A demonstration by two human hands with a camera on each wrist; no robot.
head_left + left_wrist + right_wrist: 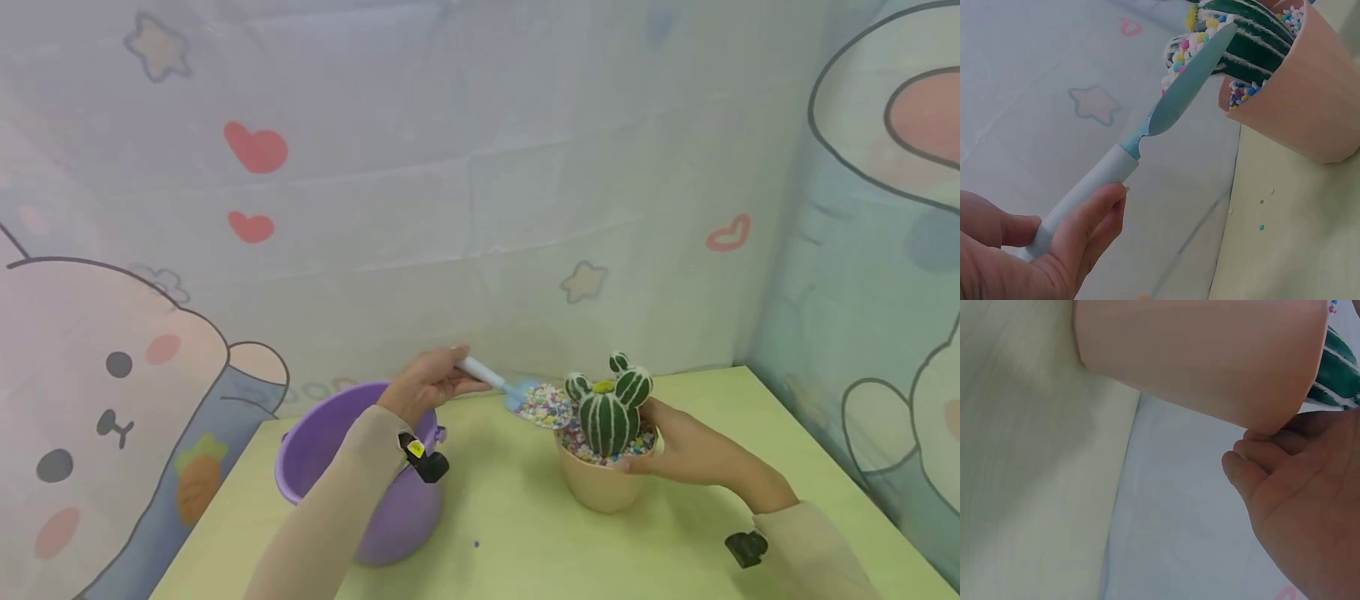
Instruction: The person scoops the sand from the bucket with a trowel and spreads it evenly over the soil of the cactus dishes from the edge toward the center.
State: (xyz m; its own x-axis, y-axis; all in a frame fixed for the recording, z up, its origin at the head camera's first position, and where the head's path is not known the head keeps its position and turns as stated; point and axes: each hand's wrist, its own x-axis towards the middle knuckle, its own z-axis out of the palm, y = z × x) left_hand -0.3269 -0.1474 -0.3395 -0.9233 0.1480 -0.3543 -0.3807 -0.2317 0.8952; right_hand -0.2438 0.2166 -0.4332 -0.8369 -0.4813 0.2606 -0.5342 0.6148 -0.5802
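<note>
My left hand (427, 385) holds a small hand trowel (480, 372) by its pale handle, thumb on one side and fingers on the other. Colourful pebbles (542, 407) are heaped on its light blue blade, which reaches to the left rim of a peach flowerpot (603, 489). In the left wrist view the trowel blade (1188, 87) overlaps the cactus (1254, 34). The green-and-white striped cactus (606, 423) stands upright in the pot among similar pebbles. Gripping the pot's right rim is my right hand (684, 446); its fingers curl against the pot wall in the right wrist view.
A purple bucket (405, 518) stands tilted on the left of the pale yellow-green table (517, 533), under my left forearm. Single pebbles lie on the tabletop, one of them blue (476, 544). A printed curtain (465, 208) hangs behind the table.
</note>
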